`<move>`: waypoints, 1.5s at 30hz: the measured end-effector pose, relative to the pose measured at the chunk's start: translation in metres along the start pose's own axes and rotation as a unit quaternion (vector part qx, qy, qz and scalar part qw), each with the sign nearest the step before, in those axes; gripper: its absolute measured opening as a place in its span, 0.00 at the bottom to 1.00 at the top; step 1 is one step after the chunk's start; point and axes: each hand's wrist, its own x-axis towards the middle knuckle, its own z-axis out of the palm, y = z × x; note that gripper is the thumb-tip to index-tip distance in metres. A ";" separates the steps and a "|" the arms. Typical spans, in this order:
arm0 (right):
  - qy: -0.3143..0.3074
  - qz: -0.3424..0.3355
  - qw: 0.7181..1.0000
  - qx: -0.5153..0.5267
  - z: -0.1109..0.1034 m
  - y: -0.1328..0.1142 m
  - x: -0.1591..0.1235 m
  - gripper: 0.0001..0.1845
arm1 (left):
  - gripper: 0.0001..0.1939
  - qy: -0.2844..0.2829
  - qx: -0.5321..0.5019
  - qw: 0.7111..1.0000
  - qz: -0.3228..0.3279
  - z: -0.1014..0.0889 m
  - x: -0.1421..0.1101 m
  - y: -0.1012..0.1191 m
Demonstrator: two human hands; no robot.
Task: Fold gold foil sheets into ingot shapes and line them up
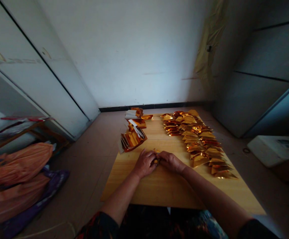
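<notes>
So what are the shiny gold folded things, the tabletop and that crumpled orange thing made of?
Folded gold pieces: probably foil-coated paper, mirror-shiny; see the bright glints and sharp creases.
Tabletop: looks like wood or wood-look board, smooth, yellow-brown with faint grain.
Crumpled orange thing: maybe thin plastic or cloth, fairly dull; its soft wrinkles don't settle which.

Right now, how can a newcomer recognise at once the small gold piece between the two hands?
Start at the pale wooden table below the white wall. Above it, the left hand and right hand meet at a small gold piece. Unlike the gold stacks at left and rows of folded pieces at right, it alone is held.
</notes>
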 end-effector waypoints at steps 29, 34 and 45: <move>-0.072 0.229 0.963 -0.121 -0.010 -0.015 0.019 0.08 | 0.12 0.000 0.014 1.000 -0.012 -0.001 0.000 0.002; -0.096 0.211 0.970 -0.077 -0.014 -0.006 0.018 0.07 | 0.10 0.007 0.029 0.999 -0.015 -0.001 0.000 0.002; -0.151 0.121 0.979 -0.066 -0.022 0.002 0.010 0.08 | 0.10 0.006 0.032 0.999 -0.012 -0.001 -0.001 0.002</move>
